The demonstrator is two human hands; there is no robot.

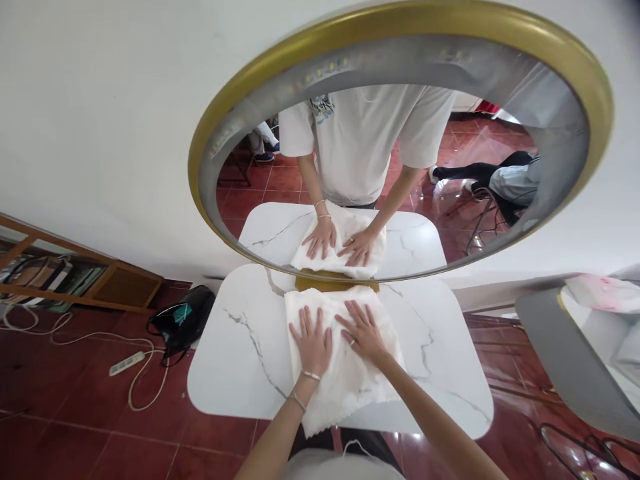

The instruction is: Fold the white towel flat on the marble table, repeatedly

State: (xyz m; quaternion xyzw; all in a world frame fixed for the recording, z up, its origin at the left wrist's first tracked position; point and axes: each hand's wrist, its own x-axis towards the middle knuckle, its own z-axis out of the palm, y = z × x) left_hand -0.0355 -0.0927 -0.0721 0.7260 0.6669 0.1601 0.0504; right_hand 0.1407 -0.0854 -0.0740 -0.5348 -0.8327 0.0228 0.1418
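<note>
cloth (345, 363) lies white and crumpled on the marble tabletop (235, 353), near its middle, its far edge touching the gold foot of the round mirror (400, 40) and its near edge hanging a little past the tabletop's rim toward us. we have both palms pressed flat on it, so the step in hand looks like smoothing it out. to do that well, we judge it best to keep the palms flat and stroke outward from the middle to the edges, one hand pinning while the other pushes, so the wrinkles travel off the cloth instead of bunching under the wrists.

our left hand (313, 343) rests on the cloth's left half, fingers spread and pointing at the mirror, a thin bracelet at the wrist. our right hand (364, 333) lies just beside it, angled slightly leftward, a ring on one finger, thumbs nearly meeting. neither grip closes on anything: both hands are spread wide, pressing and not pinching the fabric. both forearms reach in from below, the right one coming in at a slant.

a black bag (180, 323) sits on the red floor left of the tabletop.
</note>
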